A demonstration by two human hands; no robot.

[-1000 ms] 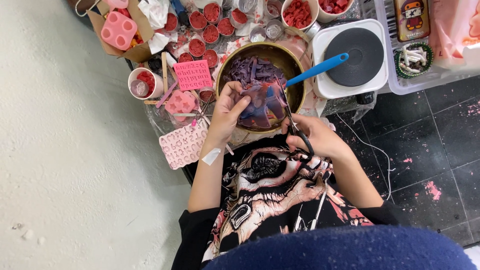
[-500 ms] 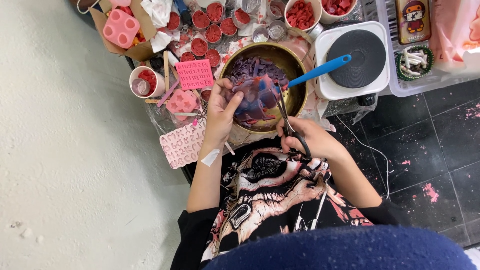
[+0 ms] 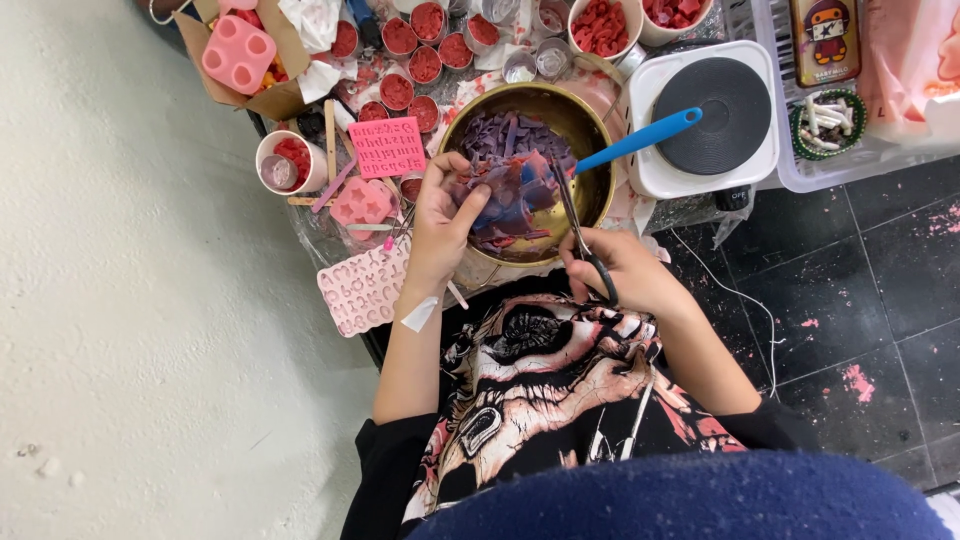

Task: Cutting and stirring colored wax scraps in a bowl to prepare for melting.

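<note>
Now the wax looks a bit more spread out than half a second ago, and the left hand sits a little lower on it. The scissors have hardly moved. The left hand is curled around the wax, with the fingers on its top edge and the thumb at the side. It holds the wax up over the bowl, just above the bits inside. The right hand is closed on the scissors, with fingers through the dark handles. The thin blades point up toward the wax, and their tips touch its right edge. I cannot tell how far apart the blades are. The wax is a flat, bumpy lump, purple and blue with some red and pink in it. Its edges look jagged. More purple bits lie in the bowl behind it. The bowl is round and gold, and it sits in front of the person. A spoon with a blue handle leans on the bowl's right rim. A white hot plate with a black top stands just beside the bowl. Pink moulds and small cups of red wax lie to the left, near the left hand.
</note>
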